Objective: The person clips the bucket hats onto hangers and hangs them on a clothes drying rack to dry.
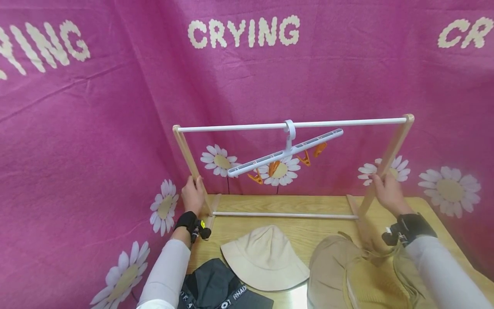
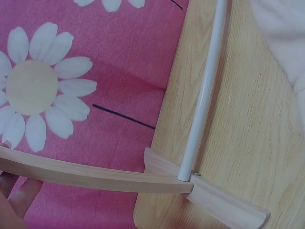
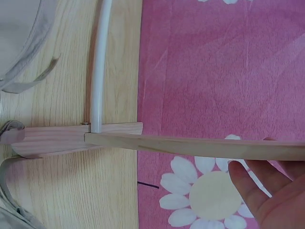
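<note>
A small clothes rack [image 1: 239, 128] with wooden side posts and white rails stands on the table. My left hand [image 1: 194, 196] holds its left post [image 2: 90, 174], thumb on one side and fingers on the other. On the opposite side, my right hand [image 1: 389, 195] grips the right post [image 3: 190, 147], a fingertip showing past the far edge. From the top rail hangs a white hanger [image 1: 285, 152], tilted with its right end higher. Several orange clips [image 1: 305, 159] dangle below its bar. The rack's lower rail [image 1: 285, 215] runs just above the tabletop.
A cream bucket hat [image 1: 266, 257] lies in the middle of the wooden table [image 1: 293, 202]. Left of it is a black cap [image 1: 216, 283] with a lettered band. Tan hats or cloth items [image 1: 335, 266] lie at the right, by the rack's foot. Pink cloth [image 1: 115, 128] surrounds the table.
</note>
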`<act>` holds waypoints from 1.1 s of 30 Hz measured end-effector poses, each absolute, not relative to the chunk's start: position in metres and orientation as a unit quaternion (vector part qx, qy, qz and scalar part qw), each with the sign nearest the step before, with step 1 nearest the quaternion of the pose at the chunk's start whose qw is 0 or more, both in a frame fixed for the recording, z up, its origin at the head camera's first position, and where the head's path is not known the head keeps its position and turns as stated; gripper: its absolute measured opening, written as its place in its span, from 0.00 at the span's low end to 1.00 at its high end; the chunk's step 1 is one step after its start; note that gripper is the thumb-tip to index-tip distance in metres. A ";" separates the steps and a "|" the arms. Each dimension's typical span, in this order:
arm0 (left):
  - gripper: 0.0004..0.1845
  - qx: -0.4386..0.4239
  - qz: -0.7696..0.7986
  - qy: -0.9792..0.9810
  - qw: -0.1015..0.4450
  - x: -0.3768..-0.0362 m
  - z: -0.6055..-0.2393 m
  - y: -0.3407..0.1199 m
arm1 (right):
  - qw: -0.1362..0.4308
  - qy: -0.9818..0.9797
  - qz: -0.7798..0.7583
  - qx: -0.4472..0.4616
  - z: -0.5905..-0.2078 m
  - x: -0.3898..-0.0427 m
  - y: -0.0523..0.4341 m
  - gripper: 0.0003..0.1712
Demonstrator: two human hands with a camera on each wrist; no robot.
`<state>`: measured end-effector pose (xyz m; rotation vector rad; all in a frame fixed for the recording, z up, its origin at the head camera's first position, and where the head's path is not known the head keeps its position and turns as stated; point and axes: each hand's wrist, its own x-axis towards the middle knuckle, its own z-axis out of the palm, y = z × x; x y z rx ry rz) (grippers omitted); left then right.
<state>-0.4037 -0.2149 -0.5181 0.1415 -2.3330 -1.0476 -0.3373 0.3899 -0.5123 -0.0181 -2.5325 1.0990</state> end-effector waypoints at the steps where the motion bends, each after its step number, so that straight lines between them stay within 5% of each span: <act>1: 0.15 0.053 -0.393 -0.872 0.286 -0.404 -0.519 -0.214 | 0.192 -0.899 0.393 0.000 -0.513 -0.338 0.392 0.26; 33: 0.15 0.019 -0.396 -0.873 0.283 -0.394 -0.521 -0.186 | 0.147 -0.886 0.439 0.038 -0.510 -0.330 0.428 0.25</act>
